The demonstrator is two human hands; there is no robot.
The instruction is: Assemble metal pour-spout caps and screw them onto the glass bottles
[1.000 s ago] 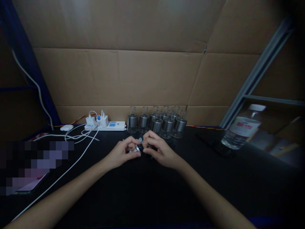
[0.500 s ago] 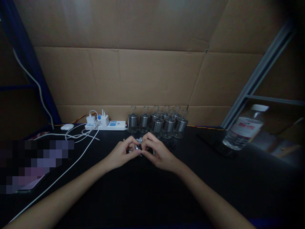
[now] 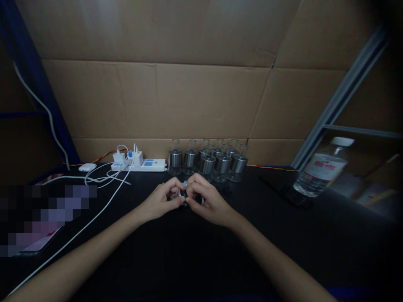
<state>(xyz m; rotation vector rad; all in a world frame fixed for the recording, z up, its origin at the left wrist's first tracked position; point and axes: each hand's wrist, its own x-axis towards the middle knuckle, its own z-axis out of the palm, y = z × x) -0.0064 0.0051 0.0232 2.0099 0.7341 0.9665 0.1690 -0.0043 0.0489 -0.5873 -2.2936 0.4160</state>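
The fingers of both hands are bent inward and nearly meet, thumbs toward each other, pinching one small part (image 3: pixel 180 193) between them. The left hand (image 3: pixel 161 203) has its thumb and forefinger on one side of it; the right hand (image 3: pixel 210 201) has its thumb and fingertips on the other. The part is at the middle of the worktop (image 3: pixel 176 256), just in front of the jars; whether it touches the surface cannot be told. What shows is a silvery rim, something dark beside it and a pale rounded piece on top; the rest is covered.

It looks light and stiff, with smooth metal that could slip, so a fingertip grip on the rim seems safest, leaving the pale piece free of squeezing.

Beyond the right hand lie some dark bits (image 3: pixel 225 191), too dim to name. Behind them stand the glass jars (image 3: pixel 222 164) with metal bands; these look breakable. No writing can be read on them. To their left, a white power strip (image 3: pixel 154 166) carries blue markings too small to read. Far right, a capped water bottle (image 3: pixel 324 167) bears a label with red characters, too blurred to make out.
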